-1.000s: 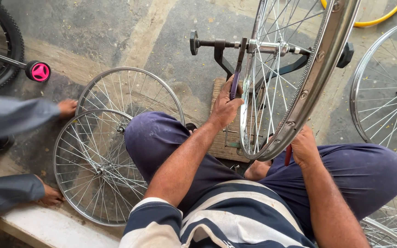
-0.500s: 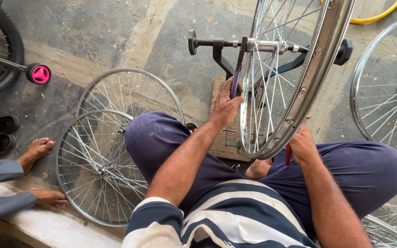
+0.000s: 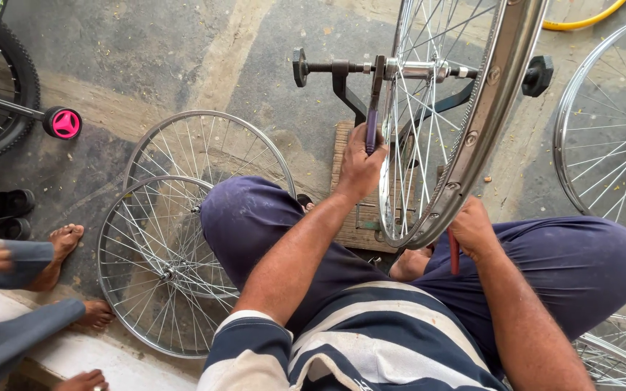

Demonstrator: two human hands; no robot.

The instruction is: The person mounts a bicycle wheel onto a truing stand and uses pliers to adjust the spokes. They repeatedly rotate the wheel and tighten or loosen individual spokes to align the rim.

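On the stand (image 3: 345, 83), our left hand (image 3: 360, 166) grips a purple-handled wrench (image 3: 374, 108) at the shiny spoked wheel's (image 3: 472, 137) axle; right hand (image 3: 472, 228) clenches, probably, a red-handled tool (image 3: 454, 257).

the mounted wheel (image 3: 465, 123) on its stand (image 3: 349, 87) fills the middle, both hands close against it. left of the near knee, two loose wheels (image 3: 182, 239) cover the floor, with another person's feet (image 3: 63, 250) beyond them. bare concrete floor (image 3: 182, 65) lies open far left; another wheel (image 3: 610, 130) blocks the right.
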